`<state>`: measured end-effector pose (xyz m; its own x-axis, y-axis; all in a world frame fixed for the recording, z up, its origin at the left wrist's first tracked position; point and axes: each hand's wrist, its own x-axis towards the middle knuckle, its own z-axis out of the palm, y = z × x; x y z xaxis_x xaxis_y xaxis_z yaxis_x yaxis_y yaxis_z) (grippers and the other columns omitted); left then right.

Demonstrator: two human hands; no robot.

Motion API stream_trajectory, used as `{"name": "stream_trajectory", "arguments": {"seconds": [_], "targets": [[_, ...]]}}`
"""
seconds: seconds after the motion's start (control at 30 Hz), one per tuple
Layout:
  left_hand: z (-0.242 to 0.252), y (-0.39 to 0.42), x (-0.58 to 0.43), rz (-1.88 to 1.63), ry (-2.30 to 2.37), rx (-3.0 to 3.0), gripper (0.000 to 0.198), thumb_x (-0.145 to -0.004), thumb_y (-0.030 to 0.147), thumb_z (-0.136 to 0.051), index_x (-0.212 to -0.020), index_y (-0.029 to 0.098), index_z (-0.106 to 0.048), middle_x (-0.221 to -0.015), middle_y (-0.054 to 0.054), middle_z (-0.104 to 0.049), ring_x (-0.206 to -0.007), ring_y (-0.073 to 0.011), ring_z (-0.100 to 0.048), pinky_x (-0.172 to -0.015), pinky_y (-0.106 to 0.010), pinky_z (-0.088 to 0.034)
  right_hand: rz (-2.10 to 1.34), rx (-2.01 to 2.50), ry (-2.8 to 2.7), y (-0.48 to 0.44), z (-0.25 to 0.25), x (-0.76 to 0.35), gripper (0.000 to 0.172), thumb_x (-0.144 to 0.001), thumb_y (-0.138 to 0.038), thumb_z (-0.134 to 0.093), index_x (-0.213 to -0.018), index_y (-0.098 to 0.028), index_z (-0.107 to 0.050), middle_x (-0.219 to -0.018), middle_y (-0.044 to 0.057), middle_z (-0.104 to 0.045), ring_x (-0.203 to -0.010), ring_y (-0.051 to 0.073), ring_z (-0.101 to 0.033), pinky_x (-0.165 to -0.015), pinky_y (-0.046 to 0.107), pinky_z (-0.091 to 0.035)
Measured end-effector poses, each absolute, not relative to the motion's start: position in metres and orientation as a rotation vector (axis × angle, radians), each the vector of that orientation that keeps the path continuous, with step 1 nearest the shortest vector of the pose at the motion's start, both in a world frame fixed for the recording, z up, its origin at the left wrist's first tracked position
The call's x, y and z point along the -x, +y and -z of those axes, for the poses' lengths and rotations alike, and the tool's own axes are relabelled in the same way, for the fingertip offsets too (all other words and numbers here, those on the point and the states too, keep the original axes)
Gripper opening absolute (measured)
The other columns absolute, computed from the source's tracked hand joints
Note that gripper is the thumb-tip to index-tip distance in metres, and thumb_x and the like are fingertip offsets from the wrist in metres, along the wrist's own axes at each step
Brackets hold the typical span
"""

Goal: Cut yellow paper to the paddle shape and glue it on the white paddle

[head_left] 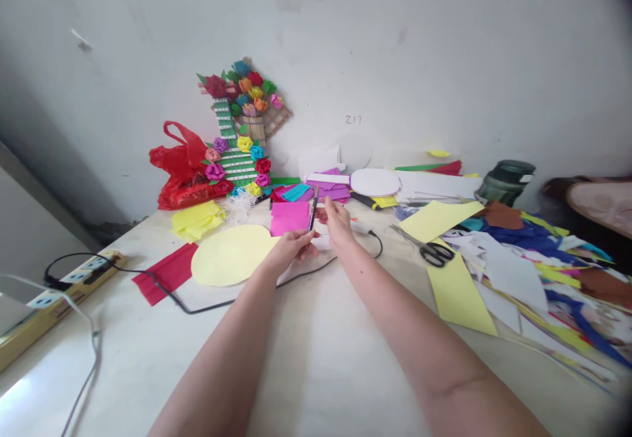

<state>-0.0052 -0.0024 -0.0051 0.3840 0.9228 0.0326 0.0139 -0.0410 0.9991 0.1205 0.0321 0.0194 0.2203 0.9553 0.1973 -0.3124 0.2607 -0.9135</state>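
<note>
My left hand (pixel 295 246) is closed around a slim dark pen (pixel 313 212), which stands nearly upright with its tip pointing up. Close beside it on the right, my right hand (pixel 336 224) has its fingers curled in toward the pen; what they pinch, if anything, is too small to make out. Just behind the hands lie magenta paper pieces (pixel 289 216). A large pale yellow paper oval (pixel 227 256) rests flat to the left of my left hand. Near my right wrist, a white corded tool (pixel 361 228) is partly hidden by the hand.
Black-handled scissors (pixel 434 253) lie on yellow paper at right, beside heaped paper scraps (pixel 523 272) and a dark green bottle (pixel 506 183). A black cord (pixel 212 307) crosses from the power strip (pixel 74 285). Paper-flower decoration (pixel 237 154) and red bag (pixel 182 167) stand against the wall.
</note>
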Motion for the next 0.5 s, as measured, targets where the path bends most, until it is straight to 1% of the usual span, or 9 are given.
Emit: {"name": "stream_trajectory", "arguments": {"seconds": [0.13,0.27,0.4,0.5], "targets": [[0.0046,-0.0032,0.0047,-0.863,0.916,-1.470,0.045,-0.074,0.049,-0.056,-0.094,0.010,-0.060,-0.061,-0.004,-0.062,-0.037,-0.0031,-0.034,-0.037,-0.018,-0.022,-1.033,0.800,-0.907,0.0381,-0.0213,-0.1294,0.035,-0.071,-0.050,-0.055,-0.076,-0.016,-0.060,-0.067,0.003,-0.065,-0.058,0.011,-0.058,-0.054,0.022,-0.041],[0.0048,-0.0031,0.0031,-0.824,0.931,-1.491,0.040,-0.072,0.049,-0.058,-0.084,0.011,-0.059,-0.060,-0.003,-0.061,-0.037,-0.0037,-0.036,-0.037,-0.019,-0.024,-1.050,0.762,-0.920,0.0373,-0.0247,-0.1307,0.032,-0.068,-0.047,-0.059,-0.075,-0.016,-0.061,-0.059,0.000,-0.062,-0.055,0.010,-0.056,-0.054,0.022,-0.039],[0.0071,-0.0010,0.0017,-0.898,0.987,-1.561,0.036,-0.072,0.049,-0.058,-0.066,0.013,-0.053,-0.056,-0.002,-0.059,-0.037,-0.0044,-0.036,-0.038,-0.020,-0.025,-1.055,0.792,-0.908,0.0349,-0.0274,-0.1294,0.027,-0.065,-0.042,-0.062,-0.066,-0.015,-0.060,-0.057,0.000,-0.061,-0.054,0.010,-0.055,-0.056,0.022,-0.040],[0.0103,0.0026,-0.0021,-0.976,1.181,-1.629,0.035,-0.071,0.048,-0.057,-0.059,0.016,-0.048,-0.049,0.001,-0.054,-0.034,-0.0055,-0.035,-0.037,-0.021,-0.024,-1.041,0.770,-0.879,0.0358,-0.0257,-0.1276,0.026,-0.064,-0.040,-0.062,-0.063,-0.015,-0.058,-0.059,0.001,-0.062,-0.055,0.010,-0.055,-0.056,0.023,-0.040]]}}
